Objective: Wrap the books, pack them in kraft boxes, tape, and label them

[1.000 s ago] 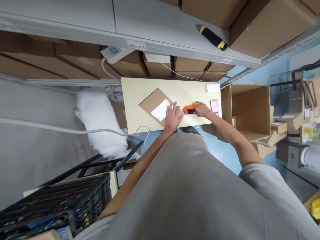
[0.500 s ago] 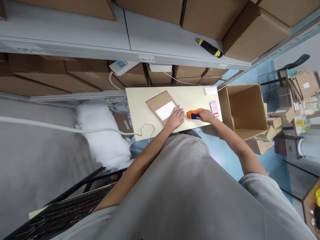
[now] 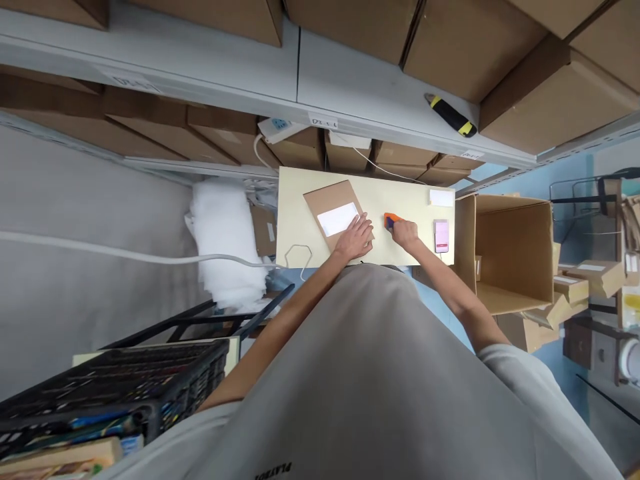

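A flat brown cardboard mailer (image 3: 329, 196) lies tilted on the cream tabletop (image 3: 293, 200), with a white label (image 3: 336, 220) on it. My left hand (image 3: 356, 237) rests on the mailer's right end, fingers spread over the label's edge. Just to the right, my right hand (image 3: 406, 233) is wrapped around an orange and dark-blue handheld tool (image 3: 389, 219), whose exact kind I cannot make out. The tool is apart from the mailer, above the table. Beyond my right hand lies a phone (image 3: 441, 233) with its screen lit, and above it a small white pad (image 3: 441, 197).
A large open carton (image 3: 515, 253) stands off the table's right end. Shelves of brown boxes run behind, with a black-and-yellow cutter (image 3: 451, 117) on the upper one. White foam sheets (image 3: 225, 240) and a black crate (image 3: 185, 373) are at left. A white cable (image 3: 150, 253) crosses there.
My right hand has turned the orange tool, so less of it shows. My left hand stays on the mailer. The whole view has shifted as my head moved.
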The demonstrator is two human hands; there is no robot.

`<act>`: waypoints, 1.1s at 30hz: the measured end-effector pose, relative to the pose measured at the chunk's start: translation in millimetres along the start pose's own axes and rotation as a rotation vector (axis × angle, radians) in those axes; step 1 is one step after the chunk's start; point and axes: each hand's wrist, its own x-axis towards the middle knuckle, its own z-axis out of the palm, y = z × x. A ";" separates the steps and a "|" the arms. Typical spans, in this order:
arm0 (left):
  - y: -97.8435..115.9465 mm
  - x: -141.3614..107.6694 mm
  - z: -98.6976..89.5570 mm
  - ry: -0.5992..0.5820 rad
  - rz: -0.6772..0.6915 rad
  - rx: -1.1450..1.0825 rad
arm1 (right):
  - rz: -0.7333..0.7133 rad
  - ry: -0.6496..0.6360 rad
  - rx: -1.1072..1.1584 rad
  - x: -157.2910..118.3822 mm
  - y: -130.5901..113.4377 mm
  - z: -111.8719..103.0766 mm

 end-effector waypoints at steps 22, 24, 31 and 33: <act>82.0 139.6 -173.0 0.850 -0.153 -0.046 | -0.534 0.853 0.395 127.3 92.2 -252.9; 76.7 122.0 -153.7 0.825 -0.195 -0.054 | -0.544 0.892 0.405 124.6 88.6 -254.8; 42.4 33.7 -54.3 0.547 -0.541 -0.138 | -0.390 1.181 0.709 53.7 81.5 -185.6; 40.1 7.7 -27.1 0.449 -0.603 -0.130 | -0.348 1.081 0.871 47.4 66.3 -120.8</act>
